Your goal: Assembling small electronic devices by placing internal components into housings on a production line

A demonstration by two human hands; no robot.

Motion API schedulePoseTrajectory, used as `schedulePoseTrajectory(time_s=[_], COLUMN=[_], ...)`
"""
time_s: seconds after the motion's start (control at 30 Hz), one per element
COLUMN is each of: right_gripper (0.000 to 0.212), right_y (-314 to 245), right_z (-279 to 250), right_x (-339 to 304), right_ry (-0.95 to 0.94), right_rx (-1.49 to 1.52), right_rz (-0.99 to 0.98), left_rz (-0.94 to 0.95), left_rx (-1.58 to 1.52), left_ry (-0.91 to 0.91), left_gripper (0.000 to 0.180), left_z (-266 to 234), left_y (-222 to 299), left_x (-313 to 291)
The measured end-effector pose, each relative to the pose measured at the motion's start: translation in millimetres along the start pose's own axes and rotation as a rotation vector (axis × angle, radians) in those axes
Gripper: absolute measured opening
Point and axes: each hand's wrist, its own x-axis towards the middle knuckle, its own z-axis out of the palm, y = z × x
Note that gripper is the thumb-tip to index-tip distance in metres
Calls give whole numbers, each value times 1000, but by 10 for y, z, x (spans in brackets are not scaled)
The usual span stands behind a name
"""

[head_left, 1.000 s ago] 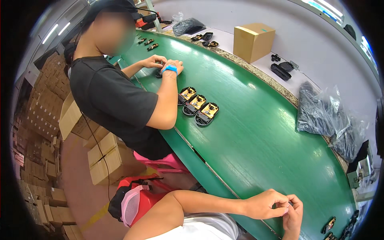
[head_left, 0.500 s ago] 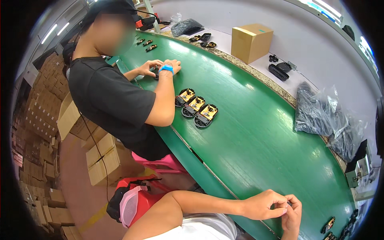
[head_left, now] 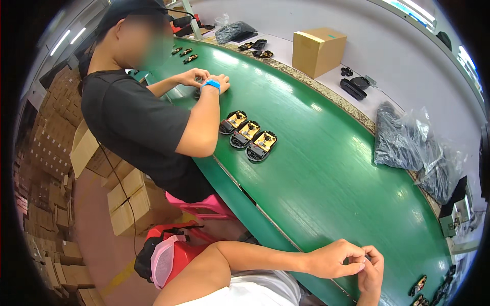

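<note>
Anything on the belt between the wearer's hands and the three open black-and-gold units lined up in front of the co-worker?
Nothing visible. The left hand and right hand are together at the green belt's near edge, pinching something too small to identify. Only bare belt lies between them and the three open units.

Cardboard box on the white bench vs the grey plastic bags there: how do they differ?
The cardboard box is tan, rigid, square-edged and closed; the grey plastic bags are dark, slumped and crinkled, their contents showing through. The box stands alone; the bags lie heaped together. Both sit on the white bench beside the green conveyor belt.
</note>
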Motion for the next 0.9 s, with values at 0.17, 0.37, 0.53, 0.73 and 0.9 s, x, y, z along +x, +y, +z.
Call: schedulePoseTrajectory(time_s=[0.17,0.37,0.53,0.73,0.9], right_gripper=[18,18,17,16,15], right_y=[-25,-63,-64,-65,-108], right_z=[31,61,60,44,59], right_x=[5,35,36,0,-41], right_ry=[26,37,55,15,28], right_rx=[-26,-29,-52,-132,-212], right_rz=[7,2,-8,0,64], left_rz=[5,-30,-17,-42,-18], left_rx=[-5,14,6,-37,85], left_ry=[10,-25,-23,-31,33], left_gripper=[21,20,21,20,15], left_z=[0,-34,-18,-22,-215], left_y=[-4,-2,-22,52,134], left_x=[4,29,27,-35,-83])
